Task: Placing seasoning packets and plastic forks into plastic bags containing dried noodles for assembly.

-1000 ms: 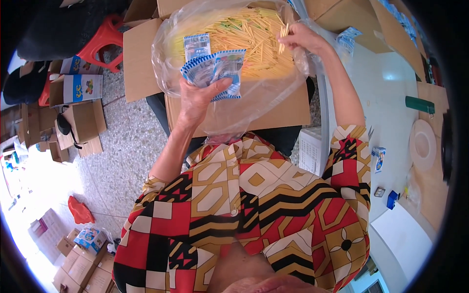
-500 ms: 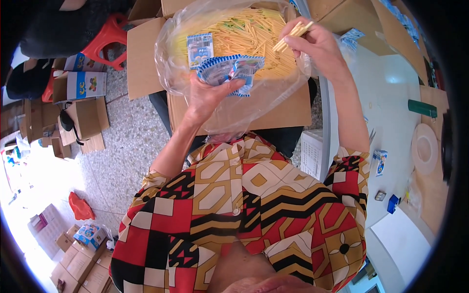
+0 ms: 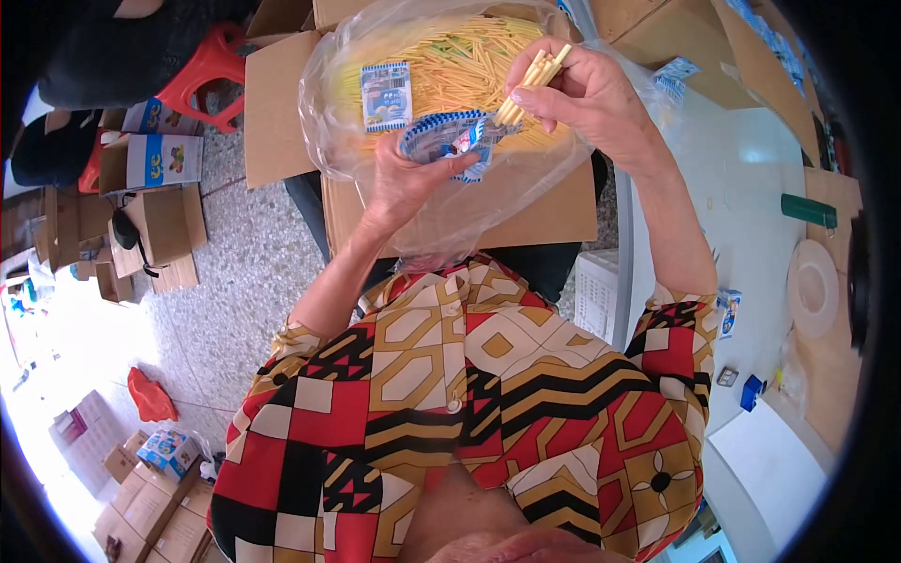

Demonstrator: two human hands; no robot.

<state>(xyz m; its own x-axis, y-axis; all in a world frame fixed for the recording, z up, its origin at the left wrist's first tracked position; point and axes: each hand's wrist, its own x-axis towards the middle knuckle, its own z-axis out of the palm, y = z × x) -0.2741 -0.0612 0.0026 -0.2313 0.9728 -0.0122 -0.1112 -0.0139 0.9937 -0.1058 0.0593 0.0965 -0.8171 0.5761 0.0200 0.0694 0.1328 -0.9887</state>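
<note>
My left hand [image 3: 405, 183] is closed on a small stack of blue-and-white snack packets [image 3: 446, 141], its thumb across the front one. Pinched between the thumb and fingers of my right hand [image 3: 591, 103] is a small bundle of pale yellow sticks [image 3: 537, 83]. The bundle tilts, its lower ends right at the packets' upper right edge; whether they are inside a packet I cannot tell. Beneath both hands, a cardboard box lined with a clear plastic bag [image 3: 328, 141] holds a heap of loose yellow sticks [image 3: 460, 70]. Another packet [image 3: 386, 97] lies flat on the heap.
A pale table [image 3: 727, 188] runs along the right, carrying a green object [image 3: 809, 210], a round lid-like disc [image 3: 814, 286] and a small blue item [image 3: 752, 392]. Red stools [image 3: 202, 80] and open cartons [image 3: 155, 230] stand on the left floor. Stacked boxes [image 3: 150, 507] sit lower left.
My right hand has moved left and slightly down, bringing the bundle of sticks to the packets' edge. The packets in my left hand have shifted slightly right.
</note>
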